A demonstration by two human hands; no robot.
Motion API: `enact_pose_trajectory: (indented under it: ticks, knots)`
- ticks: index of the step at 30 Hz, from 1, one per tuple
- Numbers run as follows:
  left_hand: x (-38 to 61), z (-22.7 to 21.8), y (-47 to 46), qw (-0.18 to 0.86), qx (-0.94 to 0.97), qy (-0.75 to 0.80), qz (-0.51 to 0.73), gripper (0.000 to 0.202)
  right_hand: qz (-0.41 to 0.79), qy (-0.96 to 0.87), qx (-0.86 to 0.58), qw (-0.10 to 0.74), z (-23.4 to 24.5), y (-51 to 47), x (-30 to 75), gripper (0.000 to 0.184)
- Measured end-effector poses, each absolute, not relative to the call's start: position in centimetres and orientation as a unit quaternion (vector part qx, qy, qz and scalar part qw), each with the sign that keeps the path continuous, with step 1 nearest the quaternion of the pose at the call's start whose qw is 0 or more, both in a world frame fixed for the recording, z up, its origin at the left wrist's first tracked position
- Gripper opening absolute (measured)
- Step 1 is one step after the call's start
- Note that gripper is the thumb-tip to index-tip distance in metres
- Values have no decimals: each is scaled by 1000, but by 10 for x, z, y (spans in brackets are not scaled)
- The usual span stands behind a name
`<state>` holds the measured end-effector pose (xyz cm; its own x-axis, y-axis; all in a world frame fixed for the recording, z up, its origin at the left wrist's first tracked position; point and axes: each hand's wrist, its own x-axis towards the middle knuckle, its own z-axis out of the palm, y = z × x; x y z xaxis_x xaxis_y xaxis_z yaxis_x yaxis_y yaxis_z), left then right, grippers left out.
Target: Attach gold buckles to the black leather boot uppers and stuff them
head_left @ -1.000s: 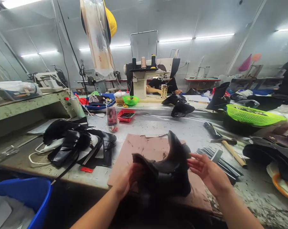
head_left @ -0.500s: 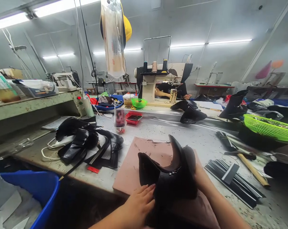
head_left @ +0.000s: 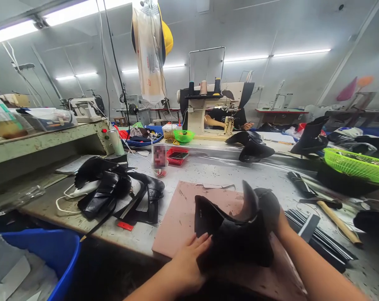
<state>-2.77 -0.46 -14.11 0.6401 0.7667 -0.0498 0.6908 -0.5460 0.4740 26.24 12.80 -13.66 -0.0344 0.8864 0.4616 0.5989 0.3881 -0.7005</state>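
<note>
A black leather boot upper stands over a pink board at the near edge of the bench. My left hand grips its lower left part, with fingers laid on the leather and the thumb out of sight. On the far right side my right hand holds the upper, its fingers hidden behind the leather. The upper's top edge is curved, and one raised flap is smeared by motion.
Black boot parts lie left, near a blue bin. Right of the board are black strips, a hammer and a green basket. A red tray lies beyond. A co-worker's arm shows behind a sewing machine.
Both hands have shifted a little to the right with the boot upper, which is turned slightly. My right forearm now covers part of the black strips.
</note>
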Motion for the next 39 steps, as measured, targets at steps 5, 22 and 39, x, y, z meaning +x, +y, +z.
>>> enact_pose_trajectory:
  ticks: [5, 22, 39]
  knots:
    - [-27, -132, -6, 305, 845, 410, 156, 57, 180, -586, -625, 484, -147, 90, 276, 19]
    - [-43, -142, 14, 656, 445, 487, 367, 45, 472, -680, -519, 212, -86, 45, 221, 16]
    - [-34, -140, 28, 765, 200, 408, 457, 29, 623, -615, -352, 332, -91, 52, 221, 32]
